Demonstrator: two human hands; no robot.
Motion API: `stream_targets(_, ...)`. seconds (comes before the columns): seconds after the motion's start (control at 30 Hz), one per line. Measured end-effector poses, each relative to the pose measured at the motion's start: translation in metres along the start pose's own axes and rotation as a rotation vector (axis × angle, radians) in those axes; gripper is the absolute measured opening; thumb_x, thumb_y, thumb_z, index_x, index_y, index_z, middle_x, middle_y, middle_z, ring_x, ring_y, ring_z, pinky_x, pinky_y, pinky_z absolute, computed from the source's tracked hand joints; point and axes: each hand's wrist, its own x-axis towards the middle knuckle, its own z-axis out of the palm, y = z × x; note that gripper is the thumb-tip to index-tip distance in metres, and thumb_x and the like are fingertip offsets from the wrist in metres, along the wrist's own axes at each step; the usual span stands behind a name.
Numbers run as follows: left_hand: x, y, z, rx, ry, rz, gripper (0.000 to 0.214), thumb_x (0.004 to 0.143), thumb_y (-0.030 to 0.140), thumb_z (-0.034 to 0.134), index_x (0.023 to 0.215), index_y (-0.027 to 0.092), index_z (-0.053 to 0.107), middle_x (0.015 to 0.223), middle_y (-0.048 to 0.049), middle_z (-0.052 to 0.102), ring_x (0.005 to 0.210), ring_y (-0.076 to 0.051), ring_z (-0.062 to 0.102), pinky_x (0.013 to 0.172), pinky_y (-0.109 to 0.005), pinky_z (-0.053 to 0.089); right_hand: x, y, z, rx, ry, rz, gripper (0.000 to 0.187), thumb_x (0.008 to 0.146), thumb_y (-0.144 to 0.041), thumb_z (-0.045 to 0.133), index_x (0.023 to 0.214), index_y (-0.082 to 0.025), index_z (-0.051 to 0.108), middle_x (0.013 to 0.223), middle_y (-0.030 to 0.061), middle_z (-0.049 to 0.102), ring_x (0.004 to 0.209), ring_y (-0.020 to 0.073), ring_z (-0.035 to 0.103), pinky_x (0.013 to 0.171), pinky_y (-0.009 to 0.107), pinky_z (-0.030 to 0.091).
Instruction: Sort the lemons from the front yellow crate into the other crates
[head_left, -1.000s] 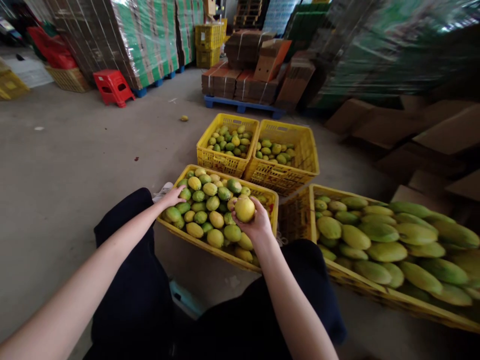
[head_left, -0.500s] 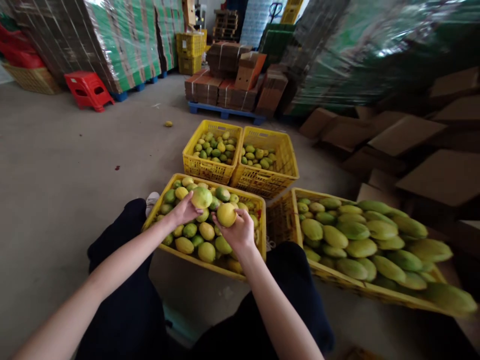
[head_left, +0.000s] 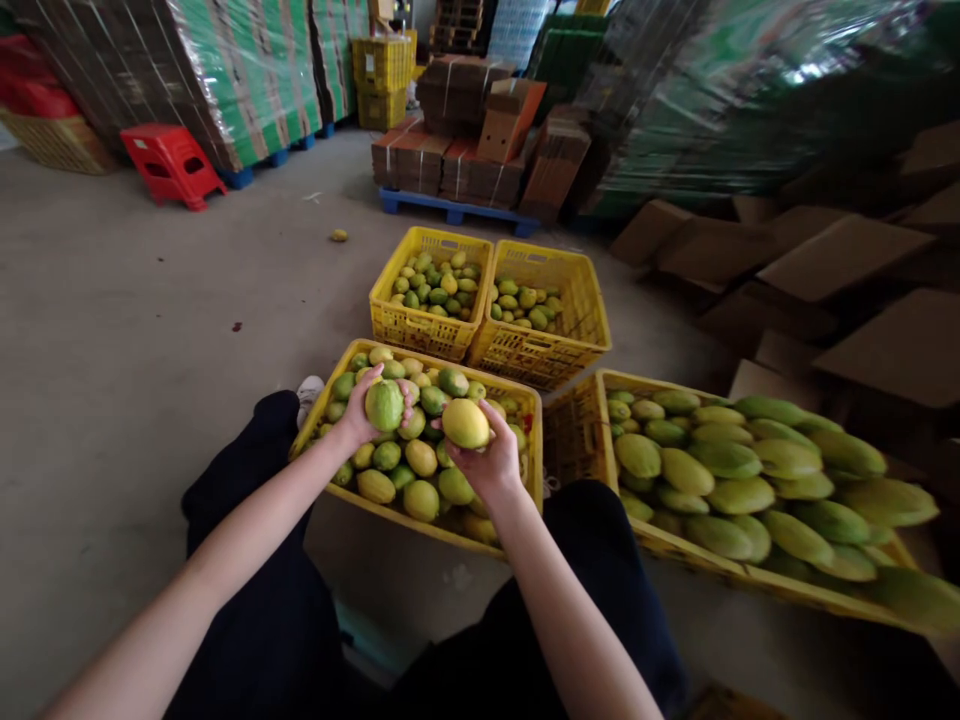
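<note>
My left hand [head_left: 358,412] is closed around a mostly green lemon [head_left: 384,406], with the fingertips showing at its far side. In my right hand [head_left: 493,462] lies a yellow lemon [head_left: 465,424], fingers and thumb curled about it. The two fruits are held a short way apart, above a yellow plastic crate [head_left: 534,470] between my knees. That crate is full of green and yellow lemons [head_left: 421,459], some of them hidden under my hands.
Two yellow crates [head_left: 547,350] with fewer fruits stand just beyond. A heaped crate [head_left: 604,440] of lemons is at the right. A red stool [head_left: 171,165], a blue pallet [head_left: 457,210] of flattened cartons, loose cardboard [head_left: 847,258] and one stray fruit [head_left: 339,236] are on the floor.
The green lemon has turned in my left hand and come slightly nearer and leftward. The yellow lemon has turned in my right hand, showing a longer side. The view has shifted slightly.
</note>
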Motion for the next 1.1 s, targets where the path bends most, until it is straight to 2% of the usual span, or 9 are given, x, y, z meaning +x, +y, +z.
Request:
stream_targets(0.07, -0.007, 0.003, 0.001, 0.002, 0.001, 0.03, 0.055, 0.079, 0.074, 0.045, 0.071, 0.02, 0.053, 0.064, -0.006, 0.058, 0.058, -0.019, 0.057, 0.056, -0.035, 0.048, -0.004, 0.002, 0.004, -0.069, 0.052, -0.041, 0.01, 0.085, -0.029, 0.067, 0.09, -0.019, 0.068, 0.073, 0.001, 0.076, 0.057, 0.0156, 0.071, 0.042, 0.019, 0.051)
stream_targets(0.13, -0.012, 0.004, 0.003, 0.02, -0.008, 0.074, 0.051, 0.078, 0.069, 0.05, 0.07, 0.019, 0.056, 0.062, -0.0061, 0.059, 0.056, -0.018, 0.057, 0.056, -0.034, 0.048, -0.007, 0.004, 0.007, -0.08, 0.033, -0.068, 0.008, 0.085, -0.026, 0.068, 0.09, -0.02, 0.068, 0.075, 0.001, 0.076, 0.063, 0.0156, 0.073, 0.047, 0.018, 0.053)
stream_targets(0.3, -0.015, -0.004, 0.009, 0.072, -0.066, 0.166, 0.044, 0.075, 0.061, 0.056, 0.068, 0.018, 0.063, 0.064, -0.008, 0.066, 0.059, -0.02, 0.062, 0.06, -0.035, 0.051, -0.006, 0.008, 0.004, 0.144, -0.186, -0.225, 0.01, 0.088, -0.031, 0.066, 0.093, -0.023, 0.069, 0.088, 0.0024, 0.078, 0.076, 0.0148, 0.073, 0.069, 0.023, 0.061)
stream_targets(0.53, -0.016, -0.011, 0.014, -0.055, -0.018, 0.135, 0.036, 0.072, 0.053, 0.058, 0.077, 0.018, 0.066, 0.08, -0.0117, 0.075, 0.092, -0.033, 0.073, 0.077, -0.043, 0.058, -0.001, 0.024, 0.002, 0.012, -0.271, -0.345, 0.029, 0.062, -0.019, 0.078, 0.088, -0.024, 0.067, 0.087, 0.0009, 0.077, 0.092, 0.0233, 0.073, 0.092, 0.039, 0.06)
stream_targets(0.67, -0.014, -0.014, 0.016, -0.1, 0.045, 0.126, 0.048, 0.078, 0.061, 0.046, 0.092, 0.019, 0.066, 0.093, -0.0123, 0.076, 0.105, -0.034, 0.07, 0.085, -0.047, 0.057, -0.004, 0.042, 0.003, -0.076, -0.274, -0.363, 0.039, 0.055, -0.015, 0.08, 0.091, -0.024, 0.069, 0.09, -0.0003, 0.078, 0.092, 0.0216, 0.072, 0.092, 0.034, 0.058)
stream_targets(0.83, -0.012, -0.022, 0.017, -0.151, 0.034, 0.007, 0.056, 0.077, 0.066, 0.047, 0.107, 0.021, 0.06, 0.104, -0.0134, 0.075, 0.107, -0.034, 0.069, 0.088, -0.051, 0.056, 0.009, 0.037, -0.003, -0.059, -0.183, -0.306, 0.024, 0.073, -0.035, 0.077, 0.093, -0.025, 0.07, 0.088, -0.0008, 0.078, 0.086, 0.0188, 0.073, 0.079, 0.029, 0.06)
stream_targets(0.97, -0.011, -0.022, 0.021, -0.195, 0.009, -0.003, 0.051, 0.075, 0.066, 0.052, 0.101, 0.023, 0.059, 0.102, -0.0126, 0.075, 0.106, -0.035, 0.069, 0.088, -0.054, 0.056, 0.017, 0.019, -0.005, 0.007, -0.134, -0.261, 0.02, 0.082, -0.04, 0.071, 0.095, -0.025, 0.07, 0.087, 0.0, 0.078, 0.076, 0.0156, 0.072, 0.067, 0.025, 0.059)
stream_targets(1.03, -0.01, -0.021, 0.023, -0.219, 0.024, 0.024, 0.046, 0.076, 0.065, 0.053, 0.093, 0.022, 0.058, 0.098, -0.0124, 0.074, 0.107, -0.035, 0.07, 0.088, -0.055, 0.057, 0.016, 0.015, -0.005, -0.019, -0.171, -0.327, 0.022, 0.076, -0.032, 0.078, 0.094, -0.024, 0.07, 0.084, -0.0004, 0.077, 0.077, 0.0157, 0.072, 0.069, 0.025, 0.059)
stream_targets(1.1, -0.01, -0.019, 0.026, -0.245, 0.071, 0.079, 0.041, 0.078, 0.062, 0.053, 0.085, 0.022, 0.057, 0.093, -0.0116, 0.074, 0.109, -0.035, 0.07, 0.089, -0.054, 0.059, 0.014, 0.015, -0.005, -0.097, -0.188, -0.428, 0.034, 0.066, -0.024, 0.085, 0.097, -0.023, 0.07, 0.083, -0.0017, 0.077, 0.081, 0.0167, 0.072, 0.074, 0.026, 0.059)
